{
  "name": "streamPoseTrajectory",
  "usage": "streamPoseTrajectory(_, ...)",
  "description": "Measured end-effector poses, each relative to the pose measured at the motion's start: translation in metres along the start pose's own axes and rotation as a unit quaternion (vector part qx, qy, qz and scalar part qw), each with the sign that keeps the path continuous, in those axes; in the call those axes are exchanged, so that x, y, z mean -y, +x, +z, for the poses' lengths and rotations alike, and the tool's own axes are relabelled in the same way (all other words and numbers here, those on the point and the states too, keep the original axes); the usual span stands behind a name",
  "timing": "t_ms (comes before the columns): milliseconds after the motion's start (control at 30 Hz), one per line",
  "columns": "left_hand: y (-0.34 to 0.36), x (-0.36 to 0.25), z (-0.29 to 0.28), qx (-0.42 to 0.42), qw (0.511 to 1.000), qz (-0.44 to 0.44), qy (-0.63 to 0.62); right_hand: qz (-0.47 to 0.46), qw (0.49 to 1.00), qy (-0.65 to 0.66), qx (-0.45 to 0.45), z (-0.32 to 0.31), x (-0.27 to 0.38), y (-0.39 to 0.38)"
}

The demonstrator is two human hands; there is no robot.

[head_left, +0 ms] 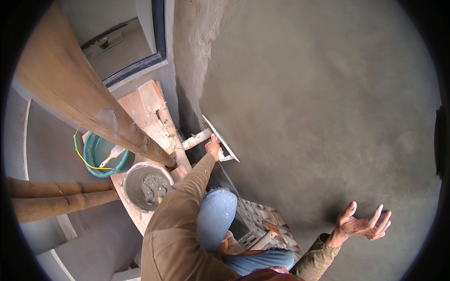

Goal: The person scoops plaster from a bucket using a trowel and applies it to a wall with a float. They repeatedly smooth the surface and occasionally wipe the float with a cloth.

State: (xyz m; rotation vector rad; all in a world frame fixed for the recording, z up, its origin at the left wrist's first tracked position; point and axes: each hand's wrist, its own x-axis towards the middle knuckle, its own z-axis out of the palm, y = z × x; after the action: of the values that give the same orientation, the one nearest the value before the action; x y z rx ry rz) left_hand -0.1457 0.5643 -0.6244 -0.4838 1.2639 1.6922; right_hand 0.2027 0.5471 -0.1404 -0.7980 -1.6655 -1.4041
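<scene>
From the head view, I have my left hand (213, 149) stretched out ahead of me, fingers curled closed around the pale handle of a trowel (228, 146). The trowel's flat, whitish blade is tilted, along the left part of the grey plastered wall (318, 107); I cannot tell whether its whole face is touching. My right hand (363, 225) holds nothing: it is wide open, fingers spread and slightly bent, just in front of the lower right of the wall, and I cannot tell if any fingertip touches it.

On my left, wooden planks (132, 104) bear a bucket (128, 185) with grey mortar (153, 186) inside, near my left sleeve. Just beside it is a teal bucket (93, 167) with a yellow handle and a brush (114, 153) resting in it. A thick brown pole (89, 84) slants down between me and the dark-framed window (160, 28). My knee (217, 210), in blue jeans, is bent below my left arm.
</scene>
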Motion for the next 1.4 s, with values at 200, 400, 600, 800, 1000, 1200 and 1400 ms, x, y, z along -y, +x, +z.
streamPoseTrajectory(200, -0.066, -0.110, 0.044, 0.083, 0.986, 0.143, -0.028, 0.016, 1.000, 0.011, -0.004, -0.002, 0.000, 0.002)
streamPoseTrajectory(400, -0.170, -0.179, 0.095, 0.155, 0.943, 0.291, 0.041, 0.040, 0.999, 0.010, 0.002, -0.005, 0.000, 0.002)
streamPoseTrajectory(600, -0.253, -0.146, 0.120, 0.213, 0.827, 0.502, 0.137, 0.066, 0.998, 0.011, 0.009, -0.005, 0.001, 0.000)
streamPoseTrajectory(800, -0.334, -0.101, 0.103, 0.358, 0.754, 0.527, 0.159, 0.063, 0.998, 0.016, 0.002, -0.006, -0.004, -0.004)
streamPoseTrajectory(1000, -0.234, -0.196, 0.092, 0.176, 0.779, 0.596, 0.085, 0.064, 0.998, 0.009, 0.002, -0.009, -0.002, 0.000)
streamPoseTrajectory(1200, -0.143, -0.310, 0.095, -0.015, 0.753, 0.639, 0.158, 0.065, 0.998, 0.021, -0.002, -0.004, 0.003, -0.002)
streamPoseTrajectory(1400, -0.169, -0.350, 0.125, -0.027, 0.693, 0.703, 0.156, 0.062, 0.998, 0.013, 0.008, -0.007, 0.000, -0.002)
